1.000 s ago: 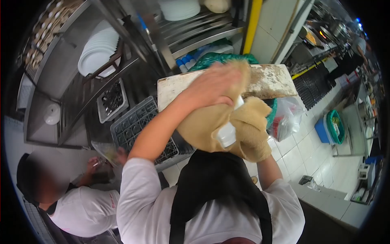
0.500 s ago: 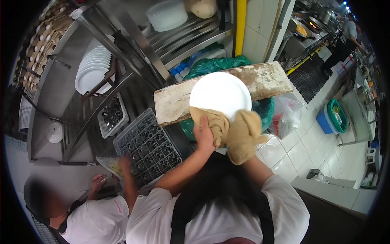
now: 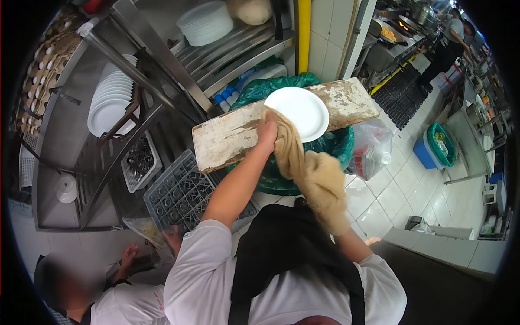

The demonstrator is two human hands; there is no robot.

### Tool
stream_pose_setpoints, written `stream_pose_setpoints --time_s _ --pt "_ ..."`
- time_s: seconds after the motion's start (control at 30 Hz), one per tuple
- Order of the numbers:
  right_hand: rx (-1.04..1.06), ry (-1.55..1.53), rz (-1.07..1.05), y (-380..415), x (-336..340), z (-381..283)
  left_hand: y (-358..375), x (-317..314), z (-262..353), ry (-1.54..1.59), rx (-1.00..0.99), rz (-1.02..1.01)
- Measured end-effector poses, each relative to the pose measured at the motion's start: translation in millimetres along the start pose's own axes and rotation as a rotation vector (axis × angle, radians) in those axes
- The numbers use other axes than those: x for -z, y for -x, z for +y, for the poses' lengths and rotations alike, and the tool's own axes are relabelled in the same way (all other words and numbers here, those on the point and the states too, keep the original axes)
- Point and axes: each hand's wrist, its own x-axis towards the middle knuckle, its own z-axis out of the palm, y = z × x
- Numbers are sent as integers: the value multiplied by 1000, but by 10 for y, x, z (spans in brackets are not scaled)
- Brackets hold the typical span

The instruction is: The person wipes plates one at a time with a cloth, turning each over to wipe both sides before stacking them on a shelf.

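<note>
A round white plate (image 3: 306,111) is over the worn wooden board (image 3: 222,138), tilted slightly. My left hand (image 3: 266,131) is closed at the plate's left edge, gripping it through a tan cloth (image 3: 290,149). The cloth drapes from that edge down toward my body. My right hand is covered by the cloth's bunched lower part, below the plate, so its fingers are hidden.
A green-bagged bin (image 3: 276,181) stands under the board. To the left are a grey glass rack (image 3: 181,195), a cutlery basket (image 3: 157,168) and a row of white plates (image 3: 111,111). More plates (image 3: 206,24) sit on the steel shelf. A co-worker (image 3: 130,303) is at lower left.
The cloth-covered right hand has dropped from the plate's lower edge toward my body, stretching the cloth out. The plate shows more bare surface. The co-worker's hands have shifted.
</note>
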Motion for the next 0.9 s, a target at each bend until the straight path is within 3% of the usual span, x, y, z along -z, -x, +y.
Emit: stream_pose_setpoints --time_s 0.07,0.13,0.23,0.3,0.43,0.5,0.6,0.63,0.7,0.73,0.8,0.87,0.9 --pt "221 152 112 9 217 36 21 -44 -1 9 -54 34" --pt "350 261 54 -16 440 64 164 195 -37 42 -109 14" --pt "374 331 -309 18 648 69 170 739 -100 -30 -117 142" --pt "298 101 -201 347 280 522 10 1125 -207 -247 -153 264" --pt "110 -125 -314 282 -214 500 -58 1518 83 -574 -218 334" --pt "162 -96 -271 221 -219 289 34 1679 237 -721 -247 293" --pt "257 22 -207 -23 24 105 310 1951 235 -870 -526 403" --pt "282 63 -177 -155 124 88 494 2032 226 -907 -531 419" --pt "301 118 -124 -445 232 73 851 2298 181 -1021 -285 -23" --pt "297 132 -113 -474 240 64 1119 2364 366 -804 -245 -407" --pt "298 124 -82 -527 186 59 1288 2574 305 -932 42 -738" --pt "286 76 -82 -378 21 15 1311 2826 629 -987 -146 -605" --pt "286 51 -92 -360 -57 -24 1253 2996 918 -921 -304 -387"
